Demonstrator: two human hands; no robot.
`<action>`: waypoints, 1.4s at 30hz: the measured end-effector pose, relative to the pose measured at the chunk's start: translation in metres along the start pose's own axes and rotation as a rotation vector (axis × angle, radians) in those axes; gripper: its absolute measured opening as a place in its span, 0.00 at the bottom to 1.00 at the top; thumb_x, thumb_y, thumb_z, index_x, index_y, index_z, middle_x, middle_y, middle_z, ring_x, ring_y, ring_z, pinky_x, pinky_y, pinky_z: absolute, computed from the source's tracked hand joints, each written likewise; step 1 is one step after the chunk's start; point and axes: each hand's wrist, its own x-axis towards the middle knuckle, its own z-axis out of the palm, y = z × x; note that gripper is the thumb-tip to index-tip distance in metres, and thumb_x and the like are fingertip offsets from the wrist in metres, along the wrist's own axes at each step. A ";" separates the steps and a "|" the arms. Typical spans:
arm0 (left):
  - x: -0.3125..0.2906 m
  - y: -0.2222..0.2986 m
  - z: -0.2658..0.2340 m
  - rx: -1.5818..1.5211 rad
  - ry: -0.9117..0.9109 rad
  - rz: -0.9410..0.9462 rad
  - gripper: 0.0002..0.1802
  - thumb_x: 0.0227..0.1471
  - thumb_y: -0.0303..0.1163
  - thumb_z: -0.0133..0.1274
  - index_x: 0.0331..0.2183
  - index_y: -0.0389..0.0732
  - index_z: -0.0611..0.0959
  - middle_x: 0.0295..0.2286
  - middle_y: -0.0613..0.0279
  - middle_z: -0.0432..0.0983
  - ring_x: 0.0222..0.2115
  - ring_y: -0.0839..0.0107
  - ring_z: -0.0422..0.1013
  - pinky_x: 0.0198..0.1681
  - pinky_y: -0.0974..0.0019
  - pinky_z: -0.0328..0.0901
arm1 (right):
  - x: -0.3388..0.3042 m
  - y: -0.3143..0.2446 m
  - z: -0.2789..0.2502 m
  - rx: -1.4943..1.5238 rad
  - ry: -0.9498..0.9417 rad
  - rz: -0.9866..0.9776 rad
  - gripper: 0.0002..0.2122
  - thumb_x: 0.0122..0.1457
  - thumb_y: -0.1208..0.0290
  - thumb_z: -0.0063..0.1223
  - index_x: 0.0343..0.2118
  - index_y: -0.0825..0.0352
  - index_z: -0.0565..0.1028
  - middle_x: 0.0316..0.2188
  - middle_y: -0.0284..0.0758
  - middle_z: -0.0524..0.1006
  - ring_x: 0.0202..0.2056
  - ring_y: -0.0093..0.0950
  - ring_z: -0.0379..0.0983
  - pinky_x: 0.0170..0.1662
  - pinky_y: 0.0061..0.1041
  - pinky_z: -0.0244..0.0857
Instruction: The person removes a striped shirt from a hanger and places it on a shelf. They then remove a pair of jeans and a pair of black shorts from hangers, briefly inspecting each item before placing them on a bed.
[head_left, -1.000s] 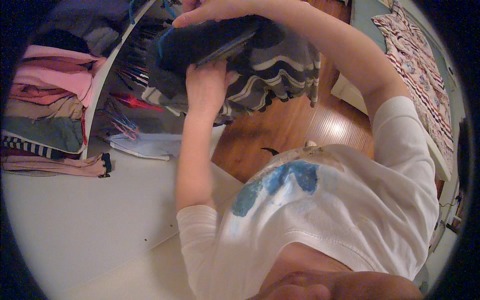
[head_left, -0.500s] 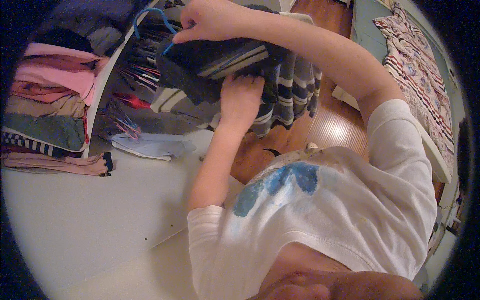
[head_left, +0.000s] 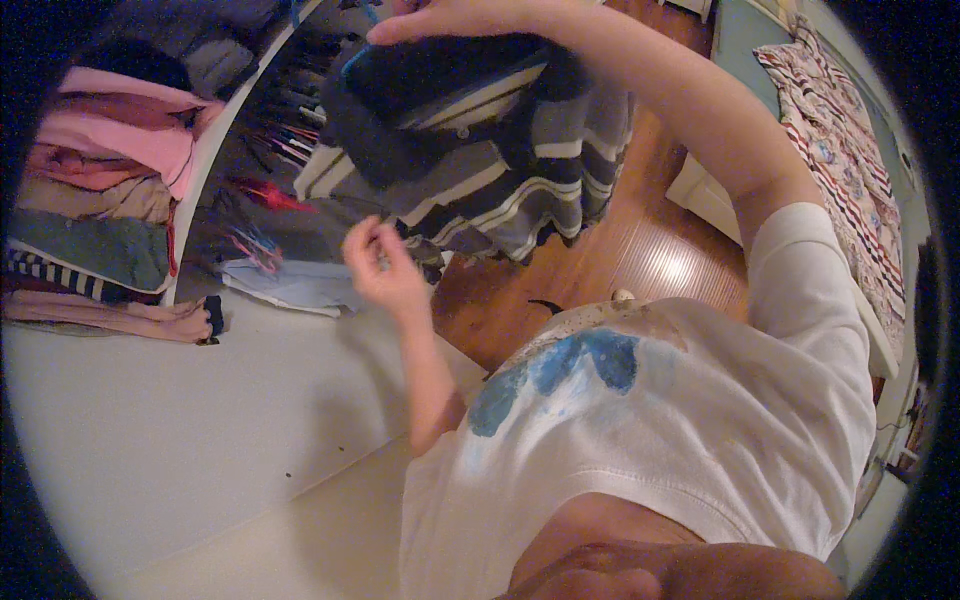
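Over glossy brown wood flooring (head_left: pixel 672 262), the right hand (head_left: pixel 440 20) grips a thin blue hanger (head_left: pixel 351 64) bearing a grey, black and cream striped cloth garment (head_left: pixel 480 180).
It lies ahead and rightward of the half-curled left hand (head_left: pixel 387 268); contact cannot be told.

Grey-and-black garment (head_left: pixel 475 187) with cream stripes, rumpled, on a blue hanger (head_left: pixel 350 65)
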 end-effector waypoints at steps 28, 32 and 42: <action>0.093 -0.055 -0.022 0.230 -0.292 -0.107 0.21 0.40 0.36 0.65 0.35 0.32 0.79 0.32 0.56 0.79 0.30 0.68 0.72 0.37 0.66 0.65 | 0.010 0.016 -0.041 -0.279 -0.058 0.195 0.25 0.53 0.50 0.56 0.18 0.73 0.73 0.11 0.41 0.64 0.15 0.25 0.58 0.21 0.30 0.57; 0.065 -0.090 -0.019 0.586 -0.201 -0.223 0.17 0.42 0.35 0.63 0.32 0.32 0.80 0.29 0.53 0.79 0.28 0.63 0.73 0.35 0.63 0.66 | 0.014 0.020 -0.046 -0.261 0.016 0.204 0.25 0.51 0.48 0.58 0.18 0.72 0.75 0.10 0.37 0.67 0.15 0.23 0.61 0.21 0.28 0.58; -0.086 -0.264 -0.028 0.217 -0.397 -0.309 0.15 0.48 0.37 0.58 0.34 0.36 0.78 0.25 0.57 0.76 0.25 0.67 0.72 0.32 0.66 0.66 | 0.026 -0.007 -0.060 -0.156 0.100 0.421 0.25 0.51 0.44 0.56 0.18 0.67 0.77 0.14 0.30 0.71 0.18 0.22 0.64 0.22 0.26 0.58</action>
